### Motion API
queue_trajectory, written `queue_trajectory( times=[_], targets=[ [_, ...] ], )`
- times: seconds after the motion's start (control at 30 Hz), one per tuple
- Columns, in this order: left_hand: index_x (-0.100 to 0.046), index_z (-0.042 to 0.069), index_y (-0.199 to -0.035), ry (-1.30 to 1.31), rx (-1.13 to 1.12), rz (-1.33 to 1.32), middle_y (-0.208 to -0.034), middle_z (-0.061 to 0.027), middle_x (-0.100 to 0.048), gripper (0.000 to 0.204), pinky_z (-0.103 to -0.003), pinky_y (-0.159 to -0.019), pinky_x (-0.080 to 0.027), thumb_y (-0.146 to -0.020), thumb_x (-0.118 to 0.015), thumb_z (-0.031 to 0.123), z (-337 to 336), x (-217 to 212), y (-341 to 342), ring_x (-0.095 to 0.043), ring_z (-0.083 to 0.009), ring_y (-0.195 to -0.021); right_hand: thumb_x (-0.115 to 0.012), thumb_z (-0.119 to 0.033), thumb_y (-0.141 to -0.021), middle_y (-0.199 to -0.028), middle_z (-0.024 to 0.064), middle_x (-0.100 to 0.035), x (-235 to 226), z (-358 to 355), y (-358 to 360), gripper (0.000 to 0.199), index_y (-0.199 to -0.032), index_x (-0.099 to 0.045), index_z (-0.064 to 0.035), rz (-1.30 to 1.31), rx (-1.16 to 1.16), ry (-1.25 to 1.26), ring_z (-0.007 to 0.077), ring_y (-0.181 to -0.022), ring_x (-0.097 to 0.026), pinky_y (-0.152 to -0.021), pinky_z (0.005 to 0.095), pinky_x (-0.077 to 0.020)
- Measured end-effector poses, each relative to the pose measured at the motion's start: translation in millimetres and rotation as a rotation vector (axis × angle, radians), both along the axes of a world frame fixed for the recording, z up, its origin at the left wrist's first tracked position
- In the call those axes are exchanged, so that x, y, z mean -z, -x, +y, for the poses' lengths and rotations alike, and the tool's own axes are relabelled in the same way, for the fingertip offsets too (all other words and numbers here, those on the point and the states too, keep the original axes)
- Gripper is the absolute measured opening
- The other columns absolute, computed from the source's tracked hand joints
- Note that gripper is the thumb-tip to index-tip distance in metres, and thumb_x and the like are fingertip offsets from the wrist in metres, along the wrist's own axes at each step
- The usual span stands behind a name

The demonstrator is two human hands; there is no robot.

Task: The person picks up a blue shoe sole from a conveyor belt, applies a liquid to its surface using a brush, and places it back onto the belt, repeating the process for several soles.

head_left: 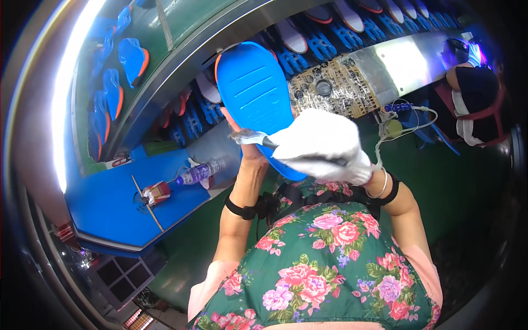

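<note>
A blue insole [254,77] with an orange edge stands tilted in front of me, its grooved face toward me. My bare left hand [254,153] holds it from behind and along its left side; most of those fingers are hidden by it. In a white glove, my right hand [324,144] is closed around a brush [250,136] with a dark handle and a pale, dark-stained head. The brush points left across the lower part of the insole. From this view I cannot tell whether its tip touches the surface.
Behind the insole runs a metal ledge [399,63], partly wrapped in printed tape. Rows of blue parts and pale soles [291,36] line the far side. More blue insoles [132,60] lie upper left. A blue table [115,190] bears a bottle [195,173]. Another person [476,93] works at right.
</note>
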State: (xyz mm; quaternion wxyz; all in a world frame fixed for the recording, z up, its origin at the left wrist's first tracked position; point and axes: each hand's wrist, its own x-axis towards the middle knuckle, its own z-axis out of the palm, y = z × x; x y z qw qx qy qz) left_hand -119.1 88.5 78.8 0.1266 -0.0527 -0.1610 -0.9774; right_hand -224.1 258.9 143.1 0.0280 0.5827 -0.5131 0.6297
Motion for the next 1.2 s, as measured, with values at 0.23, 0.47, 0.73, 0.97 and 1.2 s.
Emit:
queue_trajectory(
  times=[0.23,0.47,0.73,0.97,1.2],
  targets=[
    [-0.043,0.004,-0.146,0.228,-0.036,-0.265,-0.118,-0.0224,-0.066,0.113,-0.052,-0.084,-0.059,-0.082,-0.033,0.097,-1.2,-0.4,6.3,-0.069,-0.0364,-0.094,-0.083,-0.011,-0.081,-0.113,0.0085,-0.076,17.0,7.5,-4.7,0.035,-0.115,-0.077,-0.0114,0.258,0.106,-0.043,0.0257,-0.096,-0.073,-0.080,0.0380,-0.0589],
    [-0.047,0.003,-0.140,0.196,-0.008,-0.134,-0.105,-0.0212,-0.067,0.119,-0.050,-0.077,-0.058,-0.074,-0.033,0.102,-4.9,1.7,12.4,-0.068,-0.0374,-0.086,-0.084,-0.006,-0.076,-0.108,0.0096,-0.078,11.9,13.1,-1.7,0.030,-0.106,-0.079,-0.0103,-0.016,0.091,-0.059,0.0265,-0.089,-0.073,-0.080,0.0362,-0.0574],
    [-0.057,-0.005,-0.117,0.043,-0.049,-0.108,-0.097,-0.0189,-0.067,0.118,-0.050,-0.079,-0.054,-0.075,-0.031,0.102,-18.2,-4.4,13.0,-0.065,-0.0320,-0.083,-0.085,-0.010,-0.079,-0.099,0.0050,-0.076,21.7,10.4,-14.2,0.031,-0.109,-0.077,-0.0147,0.036,-0.030,-0.035,0.0245,-0.083,-0.072,-0.074,0.0360,-0.0587],
    [-0.054,0.000,-0.130,0.068,-0.010,-0.100,-0.106,-0.0188,-0.066,0.115,-0.049,-0.078,-0.052,-0.076,-0.035,0.100,-29.5,4.1,11.7,-0.065,-0.0321,-0.082,-0.083,-0.007,-0.080,-0.104,0.0083,-0.077,27.6,19.7,-36.0,0.030,-0.109,-0.078,-0.0114,0.126,-0.087,-0.108,0.0265,-0.084,-0.073,-0.074,0.0366,-0.0592],
    [-0.049,0.002,-0.141,0.233,0.141,-0.166,-0.110,-0.0220,-0.066,0.118,-0.048,-0.075,-0.058,-0.078,-0.033,0.099,-45.9,-0.6,15.8,-0.068,-0.0351,-0.086,-0.082,-0.005,-0.078,-0.101,0.0090,-0.078,29.8,20.8,-27.6,0.025,-0.102,-0.079,-0.0107,0.172,-0.053,-0.139,0.0257,-0.080,-0.072,-0.071,0.0350,-0.0580]
  ],
)
